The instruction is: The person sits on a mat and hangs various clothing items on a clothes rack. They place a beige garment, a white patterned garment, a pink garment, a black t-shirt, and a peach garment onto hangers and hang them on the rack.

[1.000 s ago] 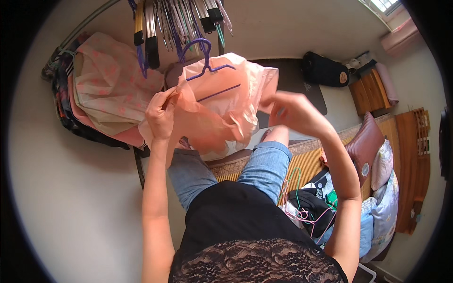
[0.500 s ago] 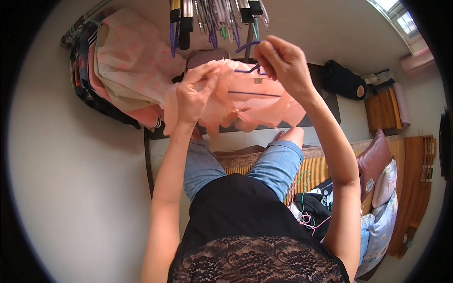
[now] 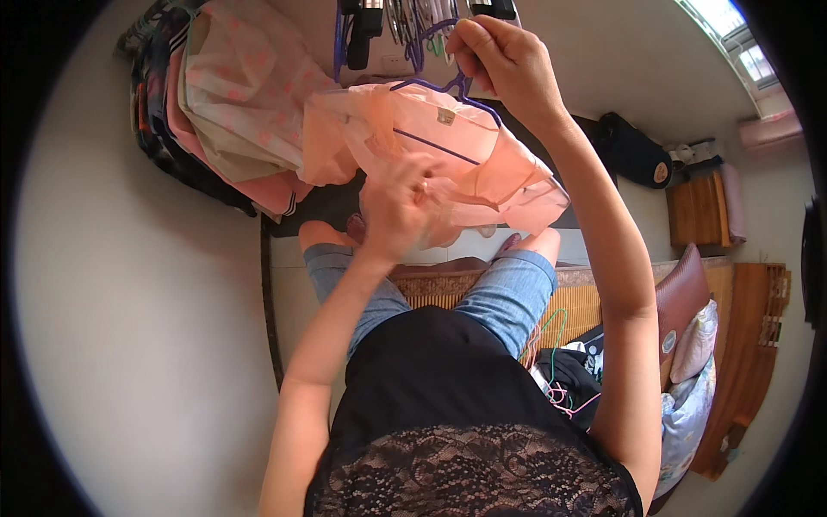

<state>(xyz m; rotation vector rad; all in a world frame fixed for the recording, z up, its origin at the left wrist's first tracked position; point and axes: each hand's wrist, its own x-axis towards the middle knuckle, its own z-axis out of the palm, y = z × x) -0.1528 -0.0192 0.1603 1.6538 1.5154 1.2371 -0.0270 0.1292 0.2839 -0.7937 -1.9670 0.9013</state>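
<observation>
Hanger (image 3: 463, 86) at twelve o'clock, pinched near its top in the right hand (image 3: 510, 65), with peach garment (image 3: 512, 177) draped on it; across that, blurred left hand (image 3: 401, 211), can't tell its grip. Looks like straightening; next calls for steadiness up top.

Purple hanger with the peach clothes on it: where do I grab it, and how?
Pinch the purple hanger by its stem, probably best from the right, where the right hand is. The hook curves out leftward, so coming from the right avoids it; the stem rises above the peach garment hanging on it.
</observation>
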